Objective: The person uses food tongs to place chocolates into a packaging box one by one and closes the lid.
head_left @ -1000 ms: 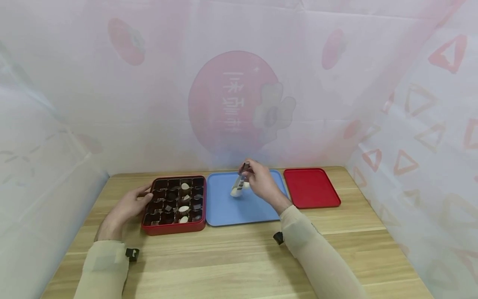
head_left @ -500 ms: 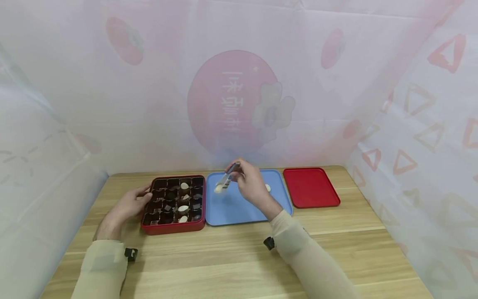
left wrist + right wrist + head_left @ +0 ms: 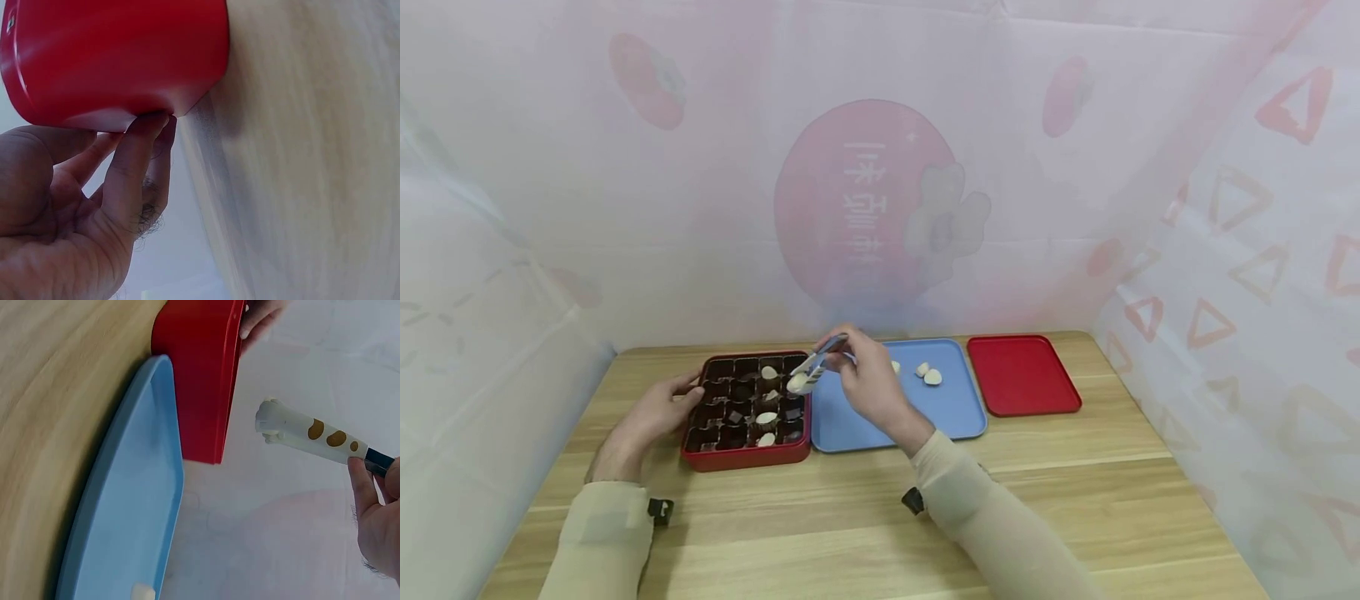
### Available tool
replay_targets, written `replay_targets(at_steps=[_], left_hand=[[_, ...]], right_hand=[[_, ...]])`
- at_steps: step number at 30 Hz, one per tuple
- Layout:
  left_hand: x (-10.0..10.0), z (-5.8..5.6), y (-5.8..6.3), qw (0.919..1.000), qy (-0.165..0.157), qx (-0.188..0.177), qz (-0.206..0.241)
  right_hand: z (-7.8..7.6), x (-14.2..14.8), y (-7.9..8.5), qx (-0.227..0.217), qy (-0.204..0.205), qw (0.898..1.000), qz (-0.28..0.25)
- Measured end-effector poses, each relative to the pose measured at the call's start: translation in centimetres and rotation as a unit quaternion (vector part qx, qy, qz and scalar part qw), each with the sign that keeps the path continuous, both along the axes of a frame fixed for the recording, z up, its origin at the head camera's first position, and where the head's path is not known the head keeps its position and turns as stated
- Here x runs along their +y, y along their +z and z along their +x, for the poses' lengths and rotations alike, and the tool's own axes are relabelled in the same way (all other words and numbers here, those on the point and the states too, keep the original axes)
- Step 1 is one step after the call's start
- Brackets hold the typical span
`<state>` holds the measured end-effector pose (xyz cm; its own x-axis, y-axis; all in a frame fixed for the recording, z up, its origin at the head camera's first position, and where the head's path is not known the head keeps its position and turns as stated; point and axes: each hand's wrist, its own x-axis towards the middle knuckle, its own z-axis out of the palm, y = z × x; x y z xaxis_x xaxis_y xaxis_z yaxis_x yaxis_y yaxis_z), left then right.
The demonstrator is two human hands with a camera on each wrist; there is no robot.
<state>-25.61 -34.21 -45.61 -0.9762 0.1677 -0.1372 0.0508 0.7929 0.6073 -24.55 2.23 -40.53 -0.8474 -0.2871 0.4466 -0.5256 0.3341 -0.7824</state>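
Note:
My right hand [image 3: 871,379] grips a pair of small tongs [image 3: 331,434] with pale, brown-spotted arms and dark upper ends. A whitish oval chocolate [image 3: 797,383] is held in their tips, above the right column of the red box [image 3: 748,457]. That box has a dark divided insert with white ovals and dark squares in some cells. My left hand [image 3: 655,412] rests on the left side of the box; in the left wrist view its fingertips touch the red wall. On the blue tray [image 3: 850,425], right against the box, lie several white pieces [image 3: 932,377].
A shallow red tray [image 3: 1022,375] lies to the right of the blue tray. The wooden table [image 3: 820,525] runs in front of all of them. Printed white sheets [image 3: 700,275] rise behind and at both sides.
My right hand has carried the tongs and the white piece left, from over the blue tray to the box's right edge, uncovering white pieces on the tray. The left hand stays at the box.

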Motion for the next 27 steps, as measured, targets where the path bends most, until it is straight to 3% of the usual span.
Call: replay_targets(at_steps=[14,27], left_hand=[[0.0,-0.1,-0.2,0.9999,0.002,0.010,0.003],[0.0,-0.1,-0.4,0.9999,0.003,0.012,0.002]], right_hand=[[1.9,-4.9,-0.1,0.032,0.031,0.999,-0.007],[3.3,-9.4,-2.1,0.042,0.054,0.998,-0.008]])
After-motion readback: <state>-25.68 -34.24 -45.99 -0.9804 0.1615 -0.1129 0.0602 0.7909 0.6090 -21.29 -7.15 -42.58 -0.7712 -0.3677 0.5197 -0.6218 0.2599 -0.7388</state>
